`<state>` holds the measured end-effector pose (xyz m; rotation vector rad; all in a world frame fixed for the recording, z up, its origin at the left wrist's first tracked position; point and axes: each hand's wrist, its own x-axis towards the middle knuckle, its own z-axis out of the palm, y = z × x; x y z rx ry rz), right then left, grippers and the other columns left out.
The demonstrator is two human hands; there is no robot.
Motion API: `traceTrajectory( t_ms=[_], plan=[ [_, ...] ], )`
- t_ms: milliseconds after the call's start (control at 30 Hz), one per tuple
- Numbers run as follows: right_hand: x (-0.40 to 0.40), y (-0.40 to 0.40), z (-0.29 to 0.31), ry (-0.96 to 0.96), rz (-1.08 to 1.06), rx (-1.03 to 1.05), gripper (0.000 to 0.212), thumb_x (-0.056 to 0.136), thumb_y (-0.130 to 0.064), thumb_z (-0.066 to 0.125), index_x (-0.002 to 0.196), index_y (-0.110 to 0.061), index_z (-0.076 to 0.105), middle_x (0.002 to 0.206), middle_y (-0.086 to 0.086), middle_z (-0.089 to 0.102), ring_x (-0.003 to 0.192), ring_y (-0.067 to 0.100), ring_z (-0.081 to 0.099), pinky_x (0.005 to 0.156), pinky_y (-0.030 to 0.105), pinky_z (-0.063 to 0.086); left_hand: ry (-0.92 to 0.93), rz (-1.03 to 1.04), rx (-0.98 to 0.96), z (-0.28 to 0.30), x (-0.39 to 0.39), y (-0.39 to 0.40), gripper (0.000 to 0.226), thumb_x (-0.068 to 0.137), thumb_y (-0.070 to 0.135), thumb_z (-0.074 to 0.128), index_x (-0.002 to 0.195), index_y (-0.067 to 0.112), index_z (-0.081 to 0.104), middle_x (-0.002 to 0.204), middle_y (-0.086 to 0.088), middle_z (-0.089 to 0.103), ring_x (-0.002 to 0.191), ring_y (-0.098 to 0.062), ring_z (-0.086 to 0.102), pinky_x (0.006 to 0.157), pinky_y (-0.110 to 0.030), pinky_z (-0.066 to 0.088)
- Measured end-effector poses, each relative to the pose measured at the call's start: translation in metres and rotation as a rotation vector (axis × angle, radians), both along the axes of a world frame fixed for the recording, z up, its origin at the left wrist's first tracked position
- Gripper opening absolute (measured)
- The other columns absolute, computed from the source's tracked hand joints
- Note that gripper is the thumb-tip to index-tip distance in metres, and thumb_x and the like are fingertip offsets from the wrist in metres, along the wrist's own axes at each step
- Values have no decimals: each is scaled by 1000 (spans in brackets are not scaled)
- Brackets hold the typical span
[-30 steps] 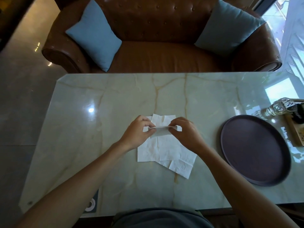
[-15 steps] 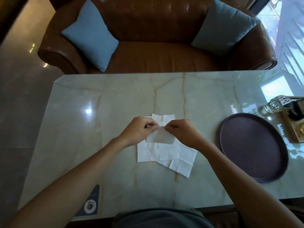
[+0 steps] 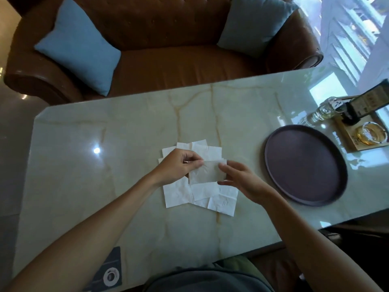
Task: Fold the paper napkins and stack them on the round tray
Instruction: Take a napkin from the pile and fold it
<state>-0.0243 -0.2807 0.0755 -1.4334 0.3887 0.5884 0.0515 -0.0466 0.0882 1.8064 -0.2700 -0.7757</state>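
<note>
A: So, where is the napkin being worked on?

B: A single folded napkin [image 3: 207,172] is held up between both hands, just above the loose pile of paper napkins [image 3: 200,192] on the marble table [image 3: 105,165]. The left hand [image 3: 176,166] has thumb and fingers pinched together on the napkin's top left corner. The right hand [image 3: 242,180] has its fingers spread a little, forefinger at the top right edge and thumb at the lower right edge, clasping that side lightly.

A: And the pile itself?

B: It lies flat under the hands, several white sheets overlapping unevenly, corners fanning out on the far side and on the near right side of the held napkin.

A: The tray?

B: The round tray [image 3: 305,165], dark, sits on the table well apart from the pile, to the right of the right hand. Nothing lies on it.

A: Anything beyond the tray?

B: Past its far right rim stand a clear glass bottle [image 3: 324,111] and a wooden stand [image 3: 357,133] with a dark card upright in it. Across the table from the pile is a brown leather sofa [image 3: 168,49] with a blue cushion [image 3: 80,47] at either end.
</note>
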Motion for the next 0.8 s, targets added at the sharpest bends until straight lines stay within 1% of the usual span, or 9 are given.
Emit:
traceTrajectory(
  t_ms=[100, 200, 300, 400, 500, 567, 600, 733, 800],
  plan=[
    [-6, -21, -7, -36, -121, -21, 28, 101, -17, 62, 119, 2, 71, 119, 27, 71, 110, 41, 69, 103, 55, 53, 85, 35, -31, -8, 1, -28, 20, 91, 31, 74, 108, 22, 73, 101, -6, 78, 91, -17, 74, 81, -38, 60],
    [-10, -53, -12, -43, -257, -40, 23, 99, -13, 64, 112, 3, 72, 104, 16, 76, 97, 29, 71, 98, 50, 57, 206, 83, -26, -22, 0, -66, 38, 86, 28, 80, 121, 21, 65, 102, -19, 77, 95, -30, 75, 88, -43, 61],
    [-17, -91, -19, -28, -352, -62, 18, 98, -15, 65, 103, 0, 74, 92, 9, 73, 85, 20, 71, 96, 50, 55, 321, 175, -30, -31, -1, -115, 27, 89, 17, 77, 113, 9, 68, 99, -14, 79, 90, -27, 77, 87, -40, 62],
    [-27, -136, -30, -5, -434, -82, 17, 98, -14, 66, 98, 2, 72, 87, 11, 71, 80, 24, 70, 93, 50, 54, 413, 170, -35, -42, -4, -170, 16, 89, 13, 76, 103, 8, 73, 94, -7, 78, 79, -15, 74, 75, -29, 62],
    [-35, -179, -41, 62, -539, -51, 18, 98, -12, 66, 97, 6, 70, 88, 15, 68, 85, 25, 66, 94, 49, 56, 400, 131, 9, -58, -5, -227, 9, 92, 8, 72, 100, 9, 75, 87, -2, 76, 73, -10, 70, 70, -24, 61],
    [-40, -206, -46, 113, -607, -71, 13, 98, -8, 65, 93, 2, 71, 88, 16, 67, 81, 21, 68, 84, 38, 62, 348, 123, 62, -68, -5, -264, 9, 94, 7, 68, 101, 5, 74, 88, -6, 73, 71, -11, 66, 67, -24, 59],
    [-42, -217, -50, 122, -618, -104, 12, 98, -7, 65, 92, 2, 71, 88, 16, 67, 79, 21, 68, 80, 36, 64, 318, 119, 83, -75, -4, -279, 9, 95, 6, 67, 101, 3, 73, 89, -9, 72, 73, -14, 65, 68, -27, 58],
    [-50, -262, -69, 183, -630, -234, 12, 92, -8, 68, 85, 0, 74, 80, 13, 67, 75, 23, 65, 83, 47, 59, 158, 66, 180, -102, -3, -338, 11, 91, 14, 70, 94, 7, 78, 92, -11, 78, 82, -21, 70, 83, -42, 58],
    [-53, -282, -78, 217, -660, -266, 13, 91, -7, 67, 80, -6, 74, 74, 10, 66, 68, 20, 62, 72, 39, 56, 130, 30, 213, -113, -3, -362, 15, 90, 16, 72, 95, 3, 77, 92, -18, 78, 80, -22, 68, 80, -46, 59]
  ],
)
